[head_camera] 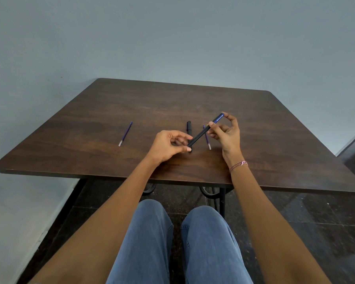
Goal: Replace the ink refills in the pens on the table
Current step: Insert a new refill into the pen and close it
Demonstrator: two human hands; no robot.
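Observation:
A black pen with a blue labelled end (201,133) slants above the brown table (103,124). My right hand (225,134) pinches its upper part, index fingertip at the blue end. My left hand (169,145) pinches the lower tip between thumb and fingers. A second black pen (188,128) lies on the table just behind my left hand, partly hidden. One purple refill (207,141) lies beneath the held pen, partly covered by my right hand. Another purple refill (125,133) lies alone to the left.
The table stands against a pale wall, its near edge (172,180) above my knees in blue jeans. Dark tiled floor shows to the right and below. A beaded bracelet (238,166) sits on my right wrist.

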